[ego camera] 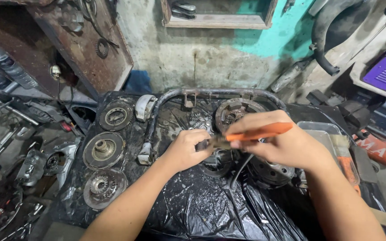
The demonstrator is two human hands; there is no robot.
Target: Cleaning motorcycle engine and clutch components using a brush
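My right hand [279, 142] grips an orange-handled paintbrush [258, 132], its bristle end pointing left toward my left hand [186, 148]. My left hand is closed on a small dark metal part [203, 145] at the brush tip; what the part is I cannot tell. Both hands hover over a round greasy engine part [220, 166] lying on black plastic sheeting [202, 205]. Another round clutch-like part [234, 111] sits just behind the hands.
Three round clutch discs [104, 150] lie in a column at the left on the sheeting. A bent metal tube frame [211, 93] arcs behind. A clear plastic tray [325, 134] holding a second brush [346, 158] stands at the right. Tools and parts clutter the left floor [10, 147].
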